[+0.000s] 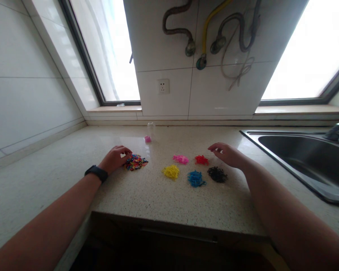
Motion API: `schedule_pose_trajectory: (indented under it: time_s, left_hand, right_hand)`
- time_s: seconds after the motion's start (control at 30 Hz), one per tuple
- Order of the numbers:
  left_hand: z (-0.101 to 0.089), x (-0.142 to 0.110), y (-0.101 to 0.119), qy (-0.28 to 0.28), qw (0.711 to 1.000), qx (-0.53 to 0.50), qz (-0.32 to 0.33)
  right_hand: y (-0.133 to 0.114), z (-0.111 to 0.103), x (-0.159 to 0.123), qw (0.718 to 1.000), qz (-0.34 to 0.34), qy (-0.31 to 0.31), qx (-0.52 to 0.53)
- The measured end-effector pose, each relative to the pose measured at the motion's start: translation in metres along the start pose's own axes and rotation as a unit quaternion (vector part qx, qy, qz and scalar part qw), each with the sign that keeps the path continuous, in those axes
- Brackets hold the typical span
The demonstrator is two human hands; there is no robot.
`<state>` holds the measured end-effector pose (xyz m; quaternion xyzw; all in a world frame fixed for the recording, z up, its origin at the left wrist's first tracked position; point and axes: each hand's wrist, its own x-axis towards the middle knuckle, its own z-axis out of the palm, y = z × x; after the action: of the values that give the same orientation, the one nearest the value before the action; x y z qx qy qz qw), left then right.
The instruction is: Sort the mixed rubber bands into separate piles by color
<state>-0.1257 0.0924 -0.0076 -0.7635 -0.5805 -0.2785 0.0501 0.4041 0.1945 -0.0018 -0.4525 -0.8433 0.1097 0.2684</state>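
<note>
My left hand (117, 158), with a black band on the wrist, rests at the left edge of a pile of mixed-colour small rubber bands (136, 162). Its thumb and forefinger come together at the pile; whatever lies between the tips is too small to make out. Over the counter to the right, my right hand (225, 154) hovers with fingers loosely bent and apart, holding nothing visible. Just left of it is a red pile (201, 160), and below it a black pile (217, 174). Pink (181, 159), yellow (171, 172) and blue (196, 178) piles lie between the hands.
A clear plastic container (151, 128) stands toward the back wall, with a small pink object (147, 139) beside its base. A steel sink (299, 150) is set into the counter (158, 199) at right. The counter's front edge runs below the piles.
</note>
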Motion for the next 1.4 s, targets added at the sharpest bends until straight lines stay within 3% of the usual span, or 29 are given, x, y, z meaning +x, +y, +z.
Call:
schedule_pose_trajectory:
  time_s: [0.17,0.3,0.47,0.63,0.87,1.03,1.2,1.3,1.4]
  left_hand:
    - [-0.003,0.002,0.009,0.019,0.996,-0.061,-0.067]
    - [-0.008,0.006,0.03,0.037,0.981,-0.159,-0.106]
    - [-0.015,0.012,0.076,0.033,0.954,-0.276,-0.111]
    - [-0.019,0.008,0.13,-0.002,0.907,-0.405,-0.118]
    - [-0.02,-0.003,0.184,-0.061,0.871,-0.48,-0.092]
    - [-0.02,-0.01,0.202,-0.076,0.823,-0.552,-0.106]
    - [-0.021,-0.014,0.212,-0.07,0.797,-0.593,-0.094]
    - [-0.024,-0.014,0.217,-0.064,0.79,-0.604,-0.086]
    - [-0.031,-0.014,0.223,-0.058,0.803,-0.59,-0.068]
  right_hand:
    - [0.002,0.002,0.001,1.0,-0.013,0.0,-0.006]
    - [0.0,0.001,0.001,1.0,-0.016,-0.004,-0.008]
    - [-0.005,0.0,0.0,1.0,-0.011,-0.015,-0.004]
    - [-0.008,0.0,0.0,1.0,0.002,-0.02,-0.007]
    - [-0.013,-0.001,-0.001,1.0,0.0,-0.027,-0.014]
    - [-0.015,-0.002,0.0,0.999,-0.003,-0.03,-0.017]
    - [-0.017,-0.002,0.0,0.999,-0.005,-0.035,-0.021]
    - [-0.019,-0.003,-0.001,0.999,-0.001,-0.04,-0.024]
    - [-0.02,-0.003,-0.001,0.999,0.003,-0.041,-0.025]
